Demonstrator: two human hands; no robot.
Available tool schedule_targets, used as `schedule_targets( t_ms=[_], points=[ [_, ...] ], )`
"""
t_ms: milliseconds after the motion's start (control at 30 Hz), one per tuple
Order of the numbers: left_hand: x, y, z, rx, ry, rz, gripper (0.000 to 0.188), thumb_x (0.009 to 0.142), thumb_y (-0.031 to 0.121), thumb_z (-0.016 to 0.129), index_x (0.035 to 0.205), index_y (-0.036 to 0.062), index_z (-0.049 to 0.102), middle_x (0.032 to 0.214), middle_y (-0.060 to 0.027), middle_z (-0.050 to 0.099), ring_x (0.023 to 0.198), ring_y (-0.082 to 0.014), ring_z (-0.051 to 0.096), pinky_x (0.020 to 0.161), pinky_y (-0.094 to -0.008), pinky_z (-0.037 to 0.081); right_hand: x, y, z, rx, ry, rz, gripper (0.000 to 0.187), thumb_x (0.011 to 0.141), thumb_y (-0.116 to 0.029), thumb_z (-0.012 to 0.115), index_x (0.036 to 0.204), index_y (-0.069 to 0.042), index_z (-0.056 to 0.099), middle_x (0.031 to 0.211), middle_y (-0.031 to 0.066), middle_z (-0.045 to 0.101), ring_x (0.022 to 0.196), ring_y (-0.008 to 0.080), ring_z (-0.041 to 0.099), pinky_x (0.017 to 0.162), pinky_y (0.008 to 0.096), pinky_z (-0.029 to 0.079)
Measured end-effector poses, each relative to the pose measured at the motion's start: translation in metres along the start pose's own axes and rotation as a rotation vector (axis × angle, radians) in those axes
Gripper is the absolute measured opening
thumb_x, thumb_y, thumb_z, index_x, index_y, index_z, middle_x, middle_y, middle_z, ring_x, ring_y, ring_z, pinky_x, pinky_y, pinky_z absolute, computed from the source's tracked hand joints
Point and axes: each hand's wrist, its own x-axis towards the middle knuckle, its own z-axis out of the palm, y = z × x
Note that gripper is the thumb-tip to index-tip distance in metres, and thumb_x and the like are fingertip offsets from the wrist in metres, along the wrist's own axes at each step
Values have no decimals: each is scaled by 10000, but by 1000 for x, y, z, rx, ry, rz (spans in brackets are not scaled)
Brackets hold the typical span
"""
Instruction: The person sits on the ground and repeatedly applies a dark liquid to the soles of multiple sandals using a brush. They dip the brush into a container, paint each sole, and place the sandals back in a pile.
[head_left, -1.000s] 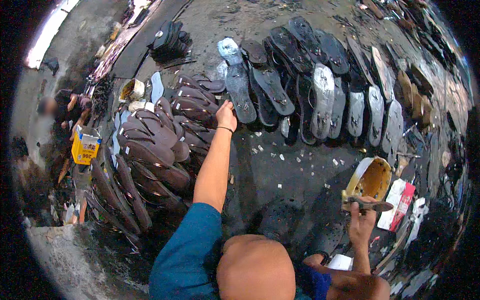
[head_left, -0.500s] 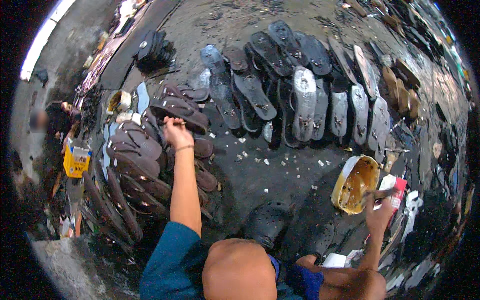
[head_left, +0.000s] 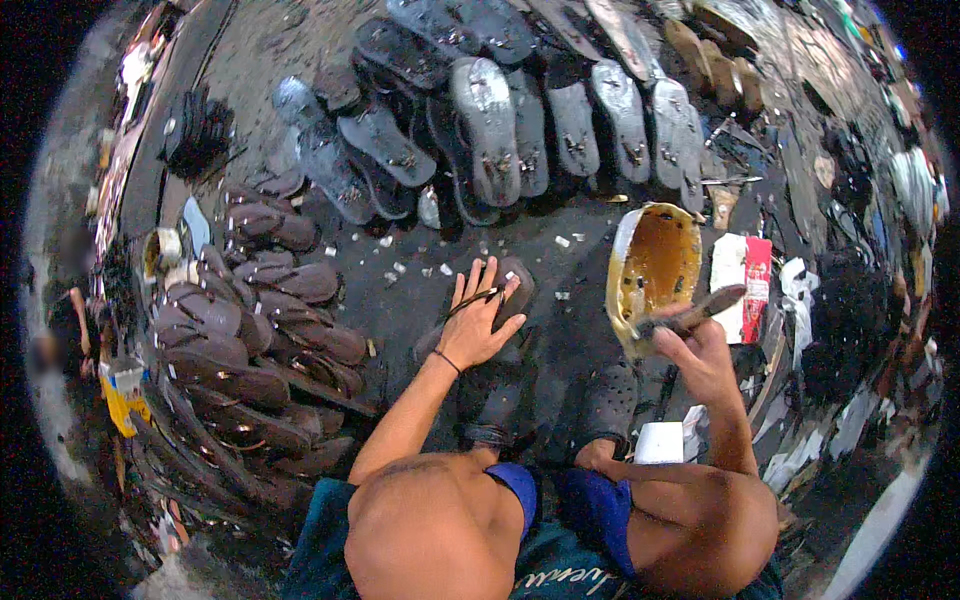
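Observation:
My left hand (head_left: pixel 478 322) lies with spread fingers over a dark brown flip-flop (head_left: pixel 518 282) in front of my shoes. The hand hides much of the sandal and its thin strap. My right hand (head_left: pixel 704 352) grips a short brush (head_left: pixel 708 306) with a dark handle. The brush's lower end is at the near rim of a cut-open tub (head_left: pixel 618 285), coated inside with amber, glue-like stuff. To the left is a heap of brown flip-flops (head_left: pixel 215 350) with straps.
Rows of dark soles (head_left: pixel 487 130) lie beyond my hands. A red and white box (head_left: pixel 742 285) is right of the tub, and a white block (head_left: pixel 659 442) sits by my right leg. A yellow container (head_left: pixel 125 398) stands at far left. Small white scraps (head_left: pixel 400 268) dot the floor.
My left hand has moved right from the heap to the flip-flop before my shoes. My right hand, with the brush, has come to the tub's near rim. The whole view has shifted.

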Motion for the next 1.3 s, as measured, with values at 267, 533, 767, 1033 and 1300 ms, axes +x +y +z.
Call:
schedule_targets(
  t_ms=[267,533,767,1033,1300],
  points=[
    [45,40,-67,-2247,-208,-174,449,1071,341,394,1314,30,608,1220,-105,678,1094,-229,665,940,-361,539,79,-34,70,-202,163,-756,286,821,-100,766,1100,-78,706,1067,110,720,1014,302,686,882,394,528],
    [23,88,-88,-1822,124,-562,628,1014,491,386,1425,30,499,1348,-168,598,1149,-320,634,995,-427,529,115,-34,38,-364,360,-573,178,882,-51,712,1056,-33,681,951,135,728,820,258,720,751,364,561],
    [38,76,-87,-2067,31,-263,654,1019,520,366,1431,29,489,1371,-177,582,1211,-325,602,978,-472,542,42,-20,76,-247,132,-735,253,824,-72,740,1072,-77,687,1046,127,721,948,330,682,834,423,536],
    [32,81,-73,-2157,-133,-68,680,1009,478,375,1505,12,389,1495,-227,454,1354,-363,486,1138,-466,400,112,-35,21,-164,279,-485,213,918,-147,728,1076,-12,684,907,111,734,810,162,693,731,336,541],
    [31,26,-68,-2278,-56,31,734,977,476,411,1502,-35,365,1519,-280,408,1391,-406,435,1157,-478,372,74,-1,80,-128,140,-716,225,862,-48,731,1086,-45,707,965,101,748,926,200,712,769,342,566]
  ],
)
